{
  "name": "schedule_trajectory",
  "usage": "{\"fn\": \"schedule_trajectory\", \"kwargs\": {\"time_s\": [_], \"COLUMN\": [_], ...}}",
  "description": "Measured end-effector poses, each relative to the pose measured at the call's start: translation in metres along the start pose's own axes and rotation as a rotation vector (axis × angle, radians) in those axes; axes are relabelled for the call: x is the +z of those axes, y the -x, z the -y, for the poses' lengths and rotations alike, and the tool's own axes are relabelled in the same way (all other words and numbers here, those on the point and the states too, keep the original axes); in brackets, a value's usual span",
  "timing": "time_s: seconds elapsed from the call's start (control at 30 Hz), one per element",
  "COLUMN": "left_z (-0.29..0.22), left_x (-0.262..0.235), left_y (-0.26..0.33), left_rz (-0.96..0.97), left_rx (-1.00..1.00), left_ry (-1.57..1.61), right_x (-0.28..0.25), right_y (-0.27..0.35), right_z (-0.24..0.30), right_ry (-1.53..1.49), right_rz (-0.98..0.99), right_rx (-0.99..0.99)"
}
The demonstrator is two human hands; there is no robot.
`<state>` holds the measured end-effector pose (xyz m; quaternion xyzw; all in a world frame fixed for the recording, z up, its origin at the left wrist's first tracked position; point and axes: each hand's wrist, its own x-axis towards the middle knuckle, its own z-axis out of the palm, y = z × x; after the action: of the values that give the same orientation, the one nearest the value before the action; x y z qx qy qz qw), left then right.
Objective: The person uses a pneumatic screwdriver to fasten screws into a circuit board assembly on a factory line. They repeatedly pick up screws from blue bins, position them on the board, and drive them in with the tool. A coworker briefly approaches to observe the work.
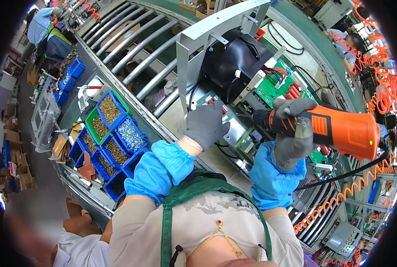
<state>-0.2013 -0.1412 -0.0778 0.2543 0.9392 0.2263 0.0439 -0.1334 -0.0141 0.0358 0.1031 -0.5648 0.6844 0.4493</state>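
My right hand (296,133), in a grey glove with a blue sleeve cover, is wrapped round an orange and black power screwdriver (345,131). The tool points left, its dark nose over the metal assembly. My left hand (206,125), also grey-gloved, reaches to a small board with red and white parts (212,99). Its fingers are bent together, and what they pinch, if anything, is hidden. Ahead stands a grey metal frame (194,49) with a black rounded housing (234,58) attached. Right of it, a green circuit board (269,91) carries red parts and wires.
Blue and green bins (131,135) of screws stand at my left beside the roller conveyor (136,53). Orange coiled hoses (380,98) hang at right, and a black cable (345,174) trails from the screwdriver. A person (80,247) sits near left; others work farther off.
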Motion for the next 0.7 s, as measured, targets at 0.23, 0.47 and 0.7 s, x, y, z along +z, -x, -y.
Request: {"fn": "schedule_trajectory", "kwargs": {"time_s": [0.23, 0.47, 0.7], "left_z": [-0.001, -0.001, 0.000], "left_x": [-0.001, -0.006, -0.005], "left_y": [-0.003, -0.001, -0.005], "left_rz": [0.000, 0.058, 0.070], "left_rx": [0.018, 0.003, 0.033], "left_ry": [-0.002, 0.000, -0.005], "right_x": [0.003, 0.006, 0.007], "right_y": [0.000, 0.002, 0.000], "right_z": [-0.017, -0.027, -0.031], "right_ry": [0.077, 0.115, 0.104], "right_rz": [-0.016, -0.057, -0.052], "right_rx": [0.088, 0.128, 0.109]}}
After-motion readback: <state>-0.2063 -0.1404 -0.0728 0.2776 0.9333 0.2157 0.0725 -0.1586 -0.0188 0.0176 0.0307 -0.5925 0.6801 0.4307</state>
